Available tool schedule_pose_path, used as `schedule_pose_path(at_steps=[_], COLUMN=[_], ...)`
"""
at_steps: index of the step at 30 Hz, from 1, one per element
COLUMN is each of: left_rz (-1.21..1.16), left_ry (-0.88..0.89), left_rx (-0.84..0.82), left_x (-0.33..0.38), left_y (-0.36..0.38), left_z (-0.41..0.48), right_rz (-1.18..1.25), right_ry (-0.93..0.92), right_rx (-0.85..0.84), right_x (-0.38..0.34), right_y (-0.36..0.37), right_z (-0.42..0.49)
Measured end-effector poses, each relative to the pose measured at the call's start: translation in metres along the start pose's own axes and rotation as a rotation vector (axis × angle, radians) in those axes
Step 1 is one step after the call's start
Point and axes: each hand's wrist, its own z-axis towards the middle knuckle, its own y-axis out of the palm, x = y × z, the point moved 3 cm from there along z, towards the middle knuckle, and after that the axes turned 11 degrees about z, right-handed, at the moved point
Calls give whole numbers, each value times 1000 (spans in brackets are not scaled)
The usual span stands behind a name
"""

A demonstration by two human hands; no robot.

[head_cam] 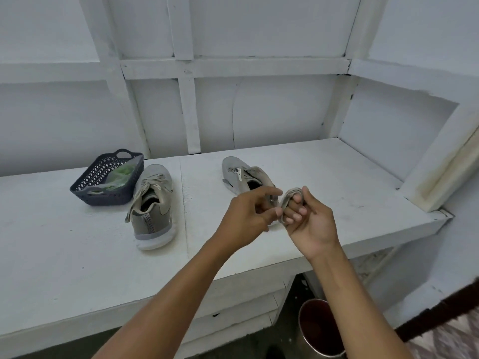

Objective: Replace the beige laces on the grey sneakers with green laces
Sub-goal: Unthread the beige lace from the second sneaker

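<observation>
One beige lace (289, 195) coils round curled fingers (298, 211) of the right hand (312, 225); left hand (246, 216) pinches it.

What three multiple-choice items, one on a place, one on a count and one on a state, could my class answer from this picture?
1. Where is the basket? A. Left of both sneakers. B. Between them. C. On the floor.
2. How many sneakers stand on the bench? A. One. B. Two. C. Three.
3. How is the left sneaker? A. Laced. B. Without a lace. C. Upside down.

Key: 1 A, it sits furthest left on the bench; 2 B, only the left sneaker and the right sneaker show; 3 A, a beige lace crosses its tongue.
</observation>
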Motion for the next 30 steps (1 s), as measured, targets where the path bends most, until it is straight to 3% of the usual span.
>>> schedule_pose_path(at_steps=[7,14,17,23,30], left_rz=[192,-49,-29,-43,-258], left_ry=[92,-6,-35,-82,-97], left_rx=[-132,-213,-270,-414,-529], left_x=[10,16,21,33,60], left_y=[48,97,119,165,220], left_z=[1,7,10,19,27], right_rz=[5,-29,-83,-183,-104], right_ry=[-51,-95,-85,-68,-26], right_rx=[129,222,260,211,233], right_x=[-13,-40,-53,-88,-141], right_y=[-38,-74,-93,-128,-165], right_z=[-18,-45,-57,-81,-99])
